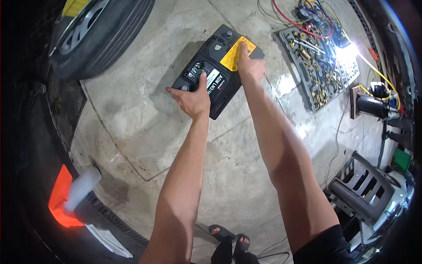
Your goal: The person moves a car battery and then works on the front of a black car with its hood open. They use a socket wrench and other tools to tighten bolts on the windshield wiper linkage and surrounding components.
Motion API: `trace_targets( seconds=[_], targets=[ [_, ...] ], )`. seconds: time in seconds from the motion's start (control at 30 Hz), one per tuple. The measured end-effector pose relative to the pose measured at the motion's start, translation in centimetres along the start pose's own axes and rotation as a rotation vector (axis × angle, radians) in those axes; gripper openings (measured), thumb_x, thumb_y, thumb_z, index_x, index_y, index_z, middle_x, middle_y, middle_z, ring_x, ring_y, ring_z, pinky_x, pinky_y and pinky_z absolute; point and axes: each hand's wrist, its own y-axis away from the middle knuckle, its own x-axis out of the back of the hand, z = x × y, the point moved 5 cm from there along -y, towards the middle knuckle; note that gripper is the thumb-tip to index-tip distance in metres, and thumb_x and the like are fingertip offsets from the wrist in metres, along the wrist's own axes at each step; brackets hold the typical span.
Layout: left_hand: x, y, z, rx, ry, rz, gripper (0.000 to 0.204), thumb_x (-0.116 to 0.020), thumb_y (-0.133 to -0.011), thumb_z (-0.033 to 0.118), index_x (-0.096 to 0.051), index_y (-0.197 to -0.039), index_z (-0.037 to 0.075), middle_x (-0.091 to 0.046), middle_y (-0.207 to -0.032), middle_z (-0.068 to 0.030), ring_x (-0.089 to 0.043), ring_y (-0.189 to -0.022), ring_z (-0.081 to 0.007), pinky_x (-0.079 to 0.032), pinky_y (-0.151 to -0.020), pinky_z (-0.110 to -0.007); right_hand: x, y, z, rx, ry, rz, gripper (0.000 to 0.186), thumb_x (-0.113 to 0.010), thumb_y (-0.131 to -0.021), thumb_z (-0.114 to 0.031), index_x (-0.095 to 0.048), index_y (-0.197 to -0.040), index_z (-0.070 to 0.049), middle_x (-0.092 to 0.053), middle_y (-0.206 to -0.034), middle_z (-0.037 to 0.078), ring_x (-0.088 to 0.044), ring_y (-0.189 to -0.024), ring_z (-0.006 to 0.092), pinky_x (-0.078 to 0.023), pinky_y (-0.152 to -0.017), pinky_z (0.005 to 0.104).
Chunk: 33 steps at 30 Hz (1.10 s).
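Observation:
A black car battery (214, 55) with a yellow label (233, 57) and a black-and-white label sits askew on the concrete floor in the upper middle. My left hand (193, 99) is closed on its left end, thumb on the top and fingers over the near edge. My right hand (251, 68) holds the right end, index finger stretched over the yellow label and the other fingers curled down near the side, partly hidden. Both forearms reach up from the lower edge.
A tyre on a wheel (101, 39) lies upper left. At right are a case of fittings (318, 72), gauges (305, 13) with hoses, a black cylinder (369, 105) and a grille part (365, 189). Orange material (59, 198) and a pale roll (83, 185) lie lower left. My sandalled feet show below.

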Motion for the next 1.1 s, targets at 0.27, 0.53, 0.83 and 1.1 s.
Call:
trace_targets(
  seconds=[0.27,0.53,0.83,1.1],
  targets=[
    [-7.9,-8.0,9.7,0.036,-0.043,0.079,0.116,-0.076,-0.071,0.055,-0.011,-0.146,-0.006,-0.042,-0.131,-0.0323,-0.050,-0.117,-0.0441,-0.044,-0.097,-0.047,-4.8,-9.2,-13.5,0.076,0.034,-0.061,0.097,-0.065,-0.065,-0.077,-0.050,-0.110,0.008,-0.063,-0.107,0.029,-0.061,-0.104,0.0429,-0.049,-0.091,0.0459],
    [-14.7,-18.3,21.4,0.108,-0.025,0.038,0.105,-0.072,-0.073,0.058,-0.022,-0.148,0.005,-0.045,-0.124,-0.0309,-0.055,-0.108,-0.0462,-0.047,-0.090,-0.049,-10.6,-18.6,-27.7,0.092,0.066,-0.155,0.105,-0.062,-0.067,-0.079,-0.049,-0.117,0.012,-0.061,-0.112,0.031,-0.059,-0.110,0.0415,-0.047,-0.094,0.0442],
    [-22.0,-30.7,35.3,0.002,0.027,0.039,0.101,-0.073,-0.071,0.057,-0.027,-0.145,0.006,-0.045,-0.124,-0.0346,-0.054,-0.109,-0.0482,-0.046,-0.092,-0.049,-15.9,-29.1,-42.0,0.105,0.036,-0.066,0.102,-0.063,-0.068,-0.077,-0.048,-0.116,0.012,-0.062,-0.110,0.029,-0.060,-0.108,0.0398,-0.048,-0.093,0.0427],
    [-25.7,-40.4,45.8,-0.086,-0.030,0.001,0.097,-0.075,-0.070,0.055,-0.032,-0.141,0.004,-0.047,-0.123,-0.0337,-0.055,-0.108,-0.0486,-0.047,-0.090,-0.050,-18.6,-34.6,-52.9,-0.007,0.012,0.013,0.105,-0.062,-0.066,-0.079,-0.047,-0.116,0.012,-0.061,-0.111,0.030,-0.060,-0.108,0.0398,-0.047,-0.093,0.0422]
  ],
)
